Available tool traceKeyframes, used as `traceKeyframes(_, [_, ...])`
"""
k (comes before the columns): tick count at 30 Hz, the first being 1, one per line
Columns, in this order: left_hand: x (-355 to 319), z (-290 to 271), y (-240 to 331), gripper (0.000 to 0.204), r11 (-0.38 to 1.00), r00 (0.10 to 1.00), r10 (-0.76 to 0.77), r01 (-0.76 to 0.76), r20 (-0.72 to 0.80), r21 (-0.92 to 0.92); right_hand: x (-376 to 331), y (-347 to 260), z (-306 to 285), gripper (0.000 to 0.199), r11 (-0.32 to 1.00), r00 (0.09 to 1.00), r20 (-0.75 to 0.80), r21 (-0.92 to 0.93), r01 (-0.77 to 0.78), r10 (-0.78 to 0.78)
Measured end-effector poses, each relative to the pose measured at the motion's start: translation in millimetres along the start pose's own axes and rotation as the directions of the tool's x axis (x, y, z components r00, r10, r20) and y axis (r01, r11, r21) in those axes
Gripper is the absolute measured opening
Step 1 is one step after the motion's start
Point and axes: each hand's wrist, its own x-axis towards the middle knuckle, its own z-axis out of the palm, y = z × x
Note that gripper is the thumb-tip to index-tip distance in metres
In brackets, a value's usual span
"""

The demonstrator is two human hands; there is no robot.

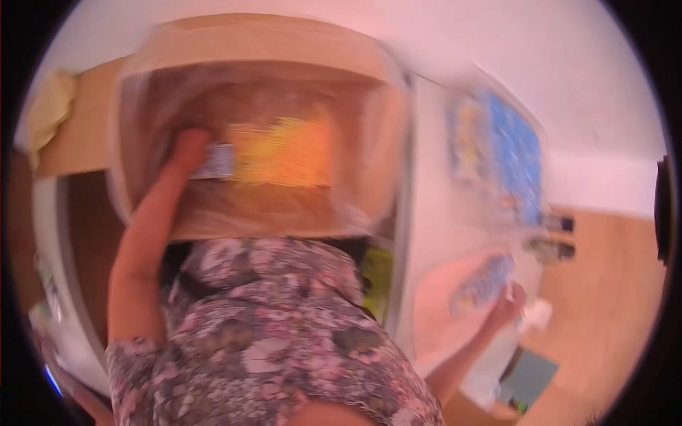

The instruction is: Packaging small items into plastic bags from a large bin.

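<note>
Under the left grip sits a clear, glossy plastic bag wrapped over a matt brown cardboard box; beside that grip lies a shiny orange packet. By the right grip is a glossy plastic packet. Below the left grip, the floral garment looks like soft matt cloth.

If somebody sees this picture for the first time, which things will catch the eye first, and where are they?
The large clear plastic box fills the upper middle, blurred, with a bright yellow-orange packet seen through it. The left hand presses against the box's left side. At the lower right, the right hand holds a blurred clear packet with blue and yellow print, beside the white door-like panel.
</note>
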Motion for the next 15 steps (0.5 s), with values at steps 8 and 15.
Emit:
traceKeyframes(8, [23.4, -65.9, 55.6, 0.025, 0.658, 0.928, -0.088, 0.327, 0.362, -0.678, 17.1, -303.1, 67.1, 0.013, 0.645, 0.882, 0.133, 0.732, 0.221, -0.453])
traceKeyframes(15, [21.6, -76.4, 69.1, 0.016, 0.257, 0.919, 0.149, 0.321, 0.366, -0.911, -24.8, -467.0, 207.6, 0.023, 0.543, 0.377, 0.474, 0.834, 0.098, -0.796])
